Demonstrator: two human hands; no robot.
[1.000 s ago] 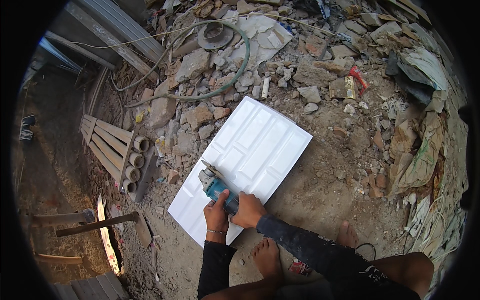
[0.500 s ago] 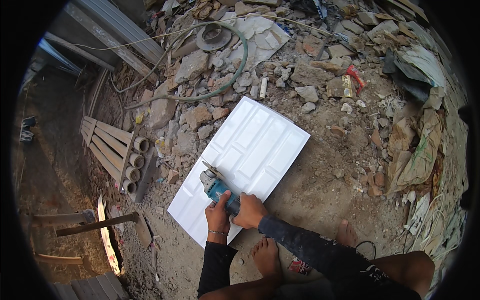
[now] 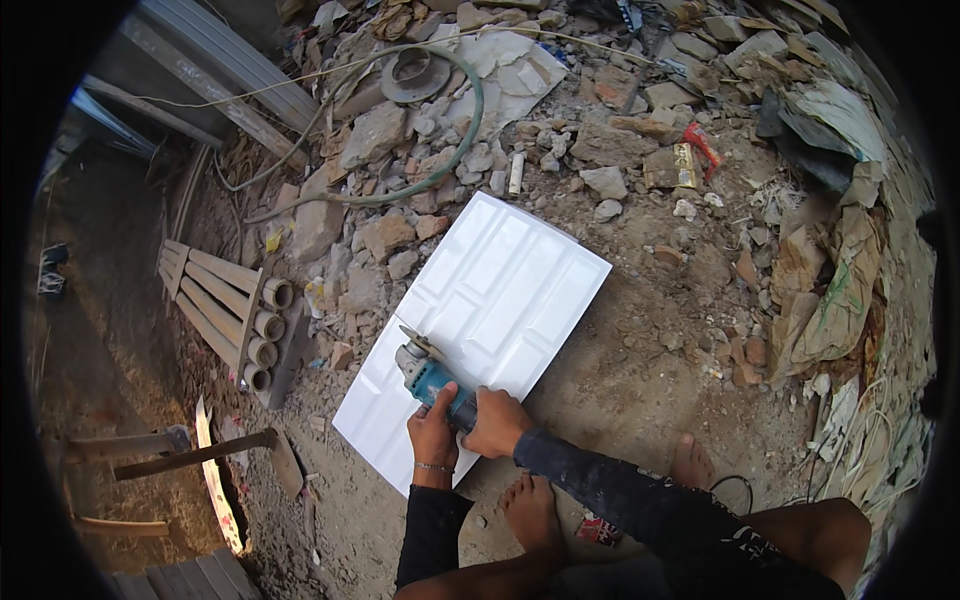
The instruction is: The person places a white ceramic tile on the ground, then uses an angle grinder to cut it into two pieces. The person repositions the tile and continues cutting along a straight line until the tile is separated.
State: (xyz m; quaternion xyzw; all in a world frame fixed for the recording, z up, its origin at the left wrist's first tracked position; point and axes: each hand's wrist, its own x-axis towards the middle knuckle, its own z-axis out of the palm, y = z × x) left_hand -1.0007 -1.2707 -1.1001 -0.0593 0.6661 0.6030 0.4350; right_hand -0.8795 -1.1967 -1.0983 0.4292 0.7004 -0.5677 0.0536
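A teal angle grinder (image 3: pixel 428 377) with a grey head is held over a glossy white tile panel (image 3: pixel 535 275) moulded with raised rectangles. My left hand (image 3: pixel 433 436) is closed round the near left side of its body. My right hand (image 3: pixel 497 423) wraps the dark rear end of the same tool. The cutting disc (image 3: pixel 424 342) stands on edge at the panel's left part, by a thin dark line near the panel's left edge. Whether the disc touches the surface is hard to tell. My palms hide much of the grinder's body.
Rubble and stones (image 3: pixel 385 235) surround the panel's far side, with a green hose (image 3: pixel 474 120) looped over them. Bundled pipes (image 3: pixel 225 300) and a hoe (image 3: pixel 285 460) lie to the left. Crumpled paper sacks (image 3: pixel 835 290) lie at right. My bare foot (image 3: pixel 530 510) is beside the panel's near edge.
The whole scene has shifted slightly left in the picture. Both hands keep their hold on the grinder, and its place on the panel looks nearly the same.
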